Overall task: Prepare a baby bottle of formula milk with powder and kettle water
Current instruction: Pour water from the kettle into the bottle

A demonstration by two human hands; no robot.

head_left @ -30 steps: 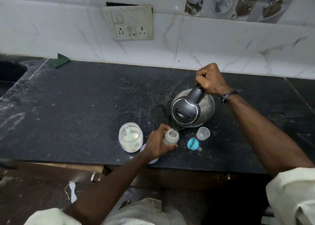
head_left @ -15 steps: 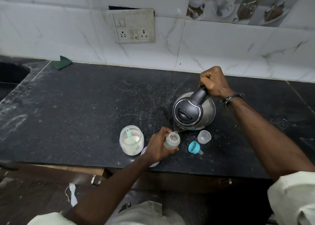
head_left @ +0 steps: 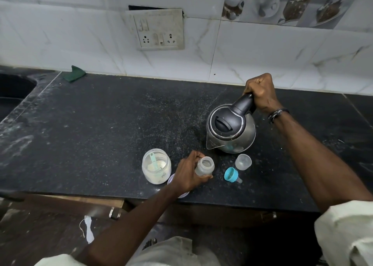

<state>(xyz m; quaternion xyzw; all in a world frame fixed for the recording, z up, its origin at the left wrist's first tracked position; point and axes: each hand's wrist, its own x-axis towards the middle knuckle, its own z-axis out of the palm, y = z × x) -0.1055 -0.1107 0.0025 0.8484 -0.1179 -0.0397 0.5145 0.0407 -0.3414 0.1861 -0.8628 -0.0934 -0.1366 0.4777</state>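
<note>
A small clear baby bottle [head_left: 204,166] stands open near the front edge of the black counter [head_left: 113,128], and my left hand [head_left: 188,175] grips its side. My right hand [head_left: 261,93] grips the black handle of a steel kettle [head_left: 231,130], which sits nearly level just behind the bottle, spout pointing front-left, clear of the bottle's mouth. An open jar of white powder [head_left: 156,169] with a pale green scoop inside stands left of my left hand. The blue teat ring [head_left: 231,174] and a clear cap [head_left: 243,162] lie right of the bottle.
A white jar lid [head_left: 181,194] lies partly under my left wrist at the counter's front edge. A green cloth [head_left: 74,73] lies by the tiled wall at the back left, with a sink [head_left: 12,92] beyond it. A socket plate [head_left: 159,29] is on the wall.
The kettle has tipped back from pouring into the bottle to nearly level and moved back and right. My left hand has kept its hold on the bottle.
</note>
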